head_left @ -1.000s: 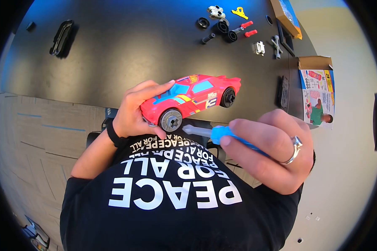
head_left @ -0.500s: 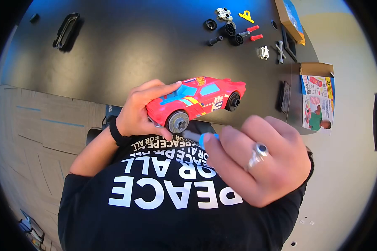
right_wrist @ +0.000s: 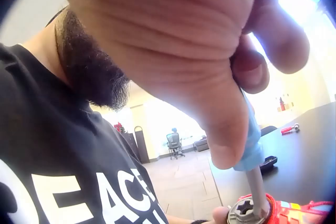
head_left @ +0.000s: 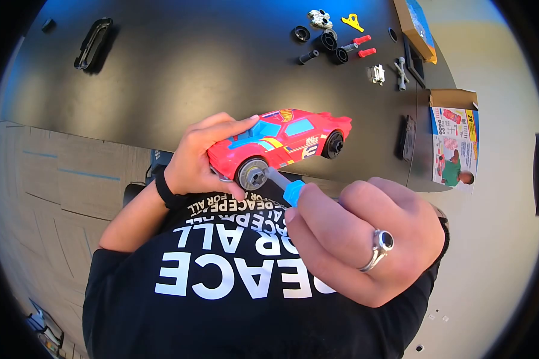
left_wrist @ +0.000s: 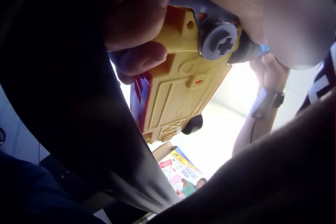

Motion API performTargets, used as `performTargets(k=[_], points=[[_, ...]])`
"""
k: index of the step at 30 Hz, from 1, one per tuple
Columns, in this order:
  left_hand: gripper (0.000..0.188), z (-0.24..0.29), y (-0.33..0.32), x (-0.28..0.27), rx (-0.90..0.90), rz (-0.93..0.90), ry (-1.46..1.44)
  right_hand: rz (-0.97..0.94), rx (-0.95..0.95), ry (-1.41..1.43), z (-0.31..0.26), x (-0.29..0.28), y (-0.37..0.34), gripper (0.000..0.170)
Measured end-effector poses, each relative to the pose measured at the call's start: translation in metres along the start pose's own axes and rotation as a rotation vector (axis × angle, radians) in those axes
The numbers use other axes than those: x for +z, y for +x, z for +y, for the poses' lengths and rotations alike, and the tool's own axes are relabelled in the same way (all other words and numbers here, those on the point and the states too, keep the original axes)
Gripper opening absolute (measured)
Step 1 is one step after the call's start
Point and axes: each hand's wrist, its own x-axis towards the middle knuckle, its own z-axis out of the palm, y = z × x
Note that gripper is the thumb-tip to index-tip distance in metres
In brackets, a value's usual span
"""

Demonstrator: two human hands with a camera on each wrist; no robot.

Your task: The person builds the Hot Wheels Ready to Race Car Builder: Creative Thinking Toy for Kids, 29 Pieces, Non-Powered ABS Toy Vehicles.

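The left hand (head_left: pixel 202 154) grips the toy car (head_left: pixel 287 143) by its nose, seemingly to steady it and present the front wheel (head_left: pixel 245 176) to the right hand (head_left: pixel 368 239), which pinches a screwdriver (head_left: pixel 293 192).

The toy car (head_left: pixel 299 139) was red, with light blue windows (head_left: pixel 299 127), yellow, blue and white markings along its side, and a yellow underside (left_wrist: pixel 181 95). Its front wheel (head_left: pixel 253 175) was grey at the centre and black around; the rear wheel (head_left: pixel 335 145) was black. The screwdriver (head_left: pixel 294 192) had a bright blue handle and a grey shaft. White letters patterned the black shirt (head_left: pixel 221 326). The ring (head_left: pixel 382 245) was silver with a black centre, the wristband (head_left: pixel 165 189) plain black.
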Motion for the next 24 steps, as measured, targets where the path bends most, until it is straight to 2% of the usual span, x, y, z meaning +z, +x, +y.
performTargets(k=[11,13,17,19,20,22,23,24], points=[[0.121,0.000,0.000,0.000,0.011,0.014,0.001,0.001,-0.006,0.035,-0.003,-0.008,0.001,0.031],[0.121,0.000,0.000,-0.001,0.014,0.008,0.020,0.054,-0.011,0.084,-0.004,-0.008,0.001,0.030],[0.121,0.000,0.000,0.000,0.015,0.012,0.016,0.004,-0.031,0.043,-0.003,-0.002,0.000,0.026],[0.121,-0.001,0.000,0.000,0.019,0.010,0.014,-0.148,0.075,-0.044,-0.005,-0.008,-0.001,0.023],[0.121,-0.001,0.000,0.000,0.018,0.012,0.015,-0.148,0.073,-0.043,-0.003,-0.012,-0.001,0.023],[0.121,-0.001,0.000,-0.001,0.009,0.009,0.005,-0.240,0.099,-0.105,0.001,-0.019,-0.003,0.029],[0.121,-0.001,0.000,-0.001,0.010,0.010,0.007,-0.190,0.194,-0.021,-0.002,-0.013,0.000,0.038],[0.121,-0.001,0.000,-0.001,0.012,0.012,0.007,-0.189,0.193,-0.021,-0.002,-0.012,0.000,0.038]])
